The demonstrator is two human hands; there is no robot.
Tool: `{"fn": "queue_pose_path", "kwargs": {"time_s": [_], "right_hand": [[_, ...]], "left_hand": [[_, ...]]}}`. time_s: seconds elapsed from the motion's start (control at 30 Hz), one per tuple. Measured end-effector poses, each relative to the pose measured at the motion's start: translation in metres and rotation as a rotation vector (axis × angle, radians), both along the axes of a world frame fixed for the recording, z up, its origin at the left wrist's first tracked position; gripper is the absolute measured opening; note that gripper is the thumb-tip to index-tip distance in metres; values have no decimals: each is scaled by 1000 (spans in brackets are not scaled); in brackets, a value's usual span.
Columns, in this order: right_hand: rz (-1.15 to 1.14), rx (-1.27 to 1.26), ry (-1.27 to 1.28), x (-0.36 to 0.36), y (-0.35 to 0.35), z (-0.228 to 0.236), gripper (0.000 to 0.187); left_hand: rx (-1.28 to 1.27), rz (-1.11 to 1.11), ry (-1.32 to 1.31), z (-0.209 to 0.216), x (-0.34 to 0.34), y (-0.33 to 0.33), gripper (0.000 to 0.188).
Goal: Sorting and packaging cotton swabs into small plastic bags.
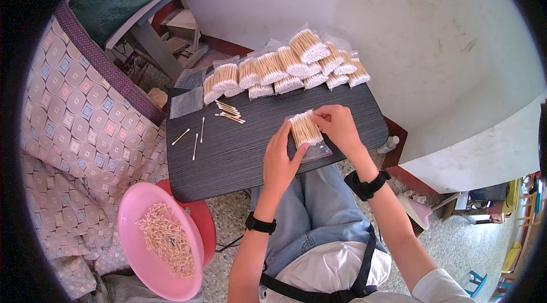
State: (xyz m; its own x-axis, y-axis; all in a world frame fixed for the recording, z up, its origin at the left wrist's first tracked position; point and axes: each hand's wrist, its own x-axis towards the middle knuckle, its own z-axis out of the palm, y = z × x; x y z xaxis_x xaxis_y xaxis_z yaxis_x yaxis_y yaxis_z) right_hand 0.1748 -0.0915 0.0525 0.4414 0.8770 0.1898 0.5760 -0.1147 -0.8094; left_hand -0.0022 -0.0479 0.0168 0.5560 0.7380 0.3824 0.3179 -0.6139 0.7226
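Observation:
Near the front of the dark table (228, 155), a small clear bag of cotton swabs (306, 128) lies between my two hands. My left hand (278, 157) grips its left side, with the thumb at the lower edge. At the bag's upper right, the fingers of my right hand (337, 126) pinch the plastic. The swabs inside stand side by side with white tips at both ends, and a clear flap shows at the near side. Loose cotton swabs (229, 111) lie to the left, a few of them apart. Filled swab bags (269, 68) are piled along the far edge.
Flat plastic bags (187, 103) rest at the table's far left corner. Below left, a pink basin (129, 217) holds many loose swabs, above a red stool (206, 226). A patterned cloth (85, 98) hangs at left; a pale wall (421, 35) stands behind.

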Motion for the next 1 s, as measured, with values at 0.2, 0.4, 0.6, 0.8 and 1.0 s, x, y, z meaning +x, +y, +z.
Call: {"fn": "queue_pose_path", "kwargs": {"time_s": [0.2,0.4,0.6,0.8,1.0], "right_hand": [[94,15,666,18,-1,-9,23],[162,-30,889,21,0,-9,27],[183,-62,810,21,5,-7,29],[201,-12,724,22,8,-8,24],[175,-42,596,21,11,-17,23]], "left_hand": [[17,-6,-11,-2,2,0,62],[34,-12,-19,-2,2,1,61],[43,-16,-29,-2,2,1,61],[47,-12,-22,-1,2,1,61],[51,-12,-22,2,3,0,61]]}}
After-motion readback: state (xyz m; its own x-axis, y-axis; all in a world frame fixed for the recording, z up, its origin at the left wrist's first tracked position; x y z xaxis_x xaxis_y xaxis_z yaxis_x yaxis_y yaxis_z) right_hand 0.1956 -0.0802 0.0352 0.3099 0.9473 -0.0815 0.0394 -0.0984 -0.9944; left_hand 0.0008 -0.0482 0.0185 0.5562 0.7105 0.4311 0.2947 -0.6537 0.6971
